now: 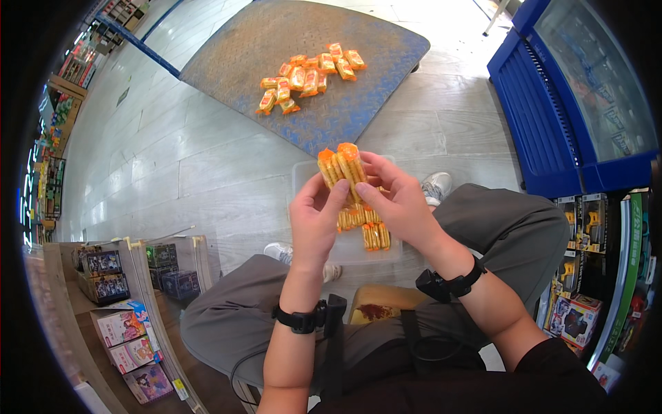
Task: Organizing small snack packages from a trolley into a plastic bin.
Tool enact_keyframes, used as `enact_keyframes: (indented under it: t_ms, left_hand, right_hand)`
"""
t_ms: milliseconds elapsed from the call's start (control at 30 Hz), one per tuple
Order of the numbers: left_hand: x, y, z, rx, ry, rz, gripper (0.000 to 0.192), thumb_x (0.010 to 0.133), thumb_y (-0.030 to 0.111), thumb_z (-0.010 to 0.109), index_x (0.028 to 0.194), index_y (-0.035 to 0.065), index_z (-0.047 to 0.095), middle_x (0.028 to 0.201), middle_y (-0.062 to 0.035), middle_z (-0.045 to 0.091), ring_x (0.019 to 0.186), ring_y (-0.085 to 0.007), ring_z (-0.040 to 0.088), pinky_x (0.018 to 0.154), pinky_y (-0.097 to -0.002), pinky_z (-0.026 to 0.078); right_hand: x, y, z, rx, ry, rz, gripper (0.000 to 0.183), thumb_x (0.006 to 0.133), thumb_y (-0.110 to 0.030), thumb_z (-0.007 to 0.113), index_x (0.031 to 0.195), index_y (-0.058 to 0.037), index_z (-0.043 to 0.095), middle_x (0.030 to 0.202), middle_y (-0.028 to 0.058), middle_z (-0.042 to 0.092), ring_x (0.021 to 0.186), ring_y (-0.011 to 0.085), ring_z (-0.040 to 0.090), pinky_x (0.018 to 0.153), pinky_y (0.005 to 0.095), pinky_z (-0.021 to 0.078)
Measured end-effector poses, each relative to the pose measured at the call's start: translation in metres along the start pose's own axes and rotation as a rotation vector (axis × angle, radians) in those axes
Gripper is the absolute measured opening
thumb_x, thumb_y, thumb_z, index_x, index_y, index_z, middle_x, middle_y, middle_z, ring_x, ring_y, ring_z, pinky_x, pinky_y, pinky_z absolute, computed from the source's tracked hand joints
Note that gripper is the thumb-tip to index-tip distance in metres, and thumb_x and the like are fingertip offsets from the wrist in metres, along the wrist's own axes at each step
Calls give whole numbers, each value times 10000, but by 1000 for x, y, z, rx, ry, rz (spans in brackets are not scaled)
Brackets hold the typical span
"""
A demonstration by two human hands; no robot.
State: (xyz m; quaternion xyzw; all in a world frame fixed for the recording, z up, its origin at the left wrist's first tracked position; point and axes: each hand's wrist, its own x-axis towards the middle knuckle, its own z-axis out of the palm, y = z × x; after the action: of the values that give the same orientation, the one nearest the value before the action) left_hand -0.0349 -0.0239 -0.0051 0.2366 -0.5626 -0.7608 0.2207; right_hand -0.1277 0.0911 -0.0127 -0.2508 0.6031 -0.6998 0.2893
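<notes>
Both my left hand (318, 215) and my right hand (395, 199) grip a pair of wrapped biscuit packs (342, 171) side by side, thumbs pressed on the near faces. The packs stand tilted up, with orange wrapper ends at the top and stacked biscuits showing through clear film. Below my hands, a translucent plastic tub (339, 253) sits on the floor between my feet. More biscuit packs (376, 236) lie lined up inside it, partly hidden by my hands. Farther off, a loose heap of orange-wrapped packs (302, 77) rests on a worn blue metal platform (238, 62).
A blue chest freezer (538, 98) with a glass top stands at right, above shelves of boxed toys (576, 315). At left is a wooden shelf unit (139, 290) with several boxes. A stool with a tan seat (385, 297) shows between my legs. Grey tiles (155, 171) cover the floor.
</notes>
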Motion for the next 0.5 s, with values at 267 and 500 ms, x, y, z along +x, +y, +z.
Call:
enact_keyframes:
  t_ms: [267, 500]
  left_hand:
    - [14, -62, -36, 239, -26, -346, 357, 870, 215, 674, 1105, -26, 551, 951, -81, 644, 859, -129, 607, 744, -264, 488]
    - [23, -146, -80, 540, -150, -906, 376, 811, 342, 728, 1018, 59, 594, 861, -31, 645, 762, -124, 611, 685, -282, 504]
  right_hand:
    - [10, 74, -22, -92, -66, 356, 288, 876, -155, 644, 1099, 13, 573, 991, 65, 628, 895, 112, 586, 769, 255, 497]
    - [-8, 158, -10, -100, 24, 878, 246, 867, -227, 647, 970, -7, 610, 823, 47, 590, 722, 112, 571, 558, 261, 494]
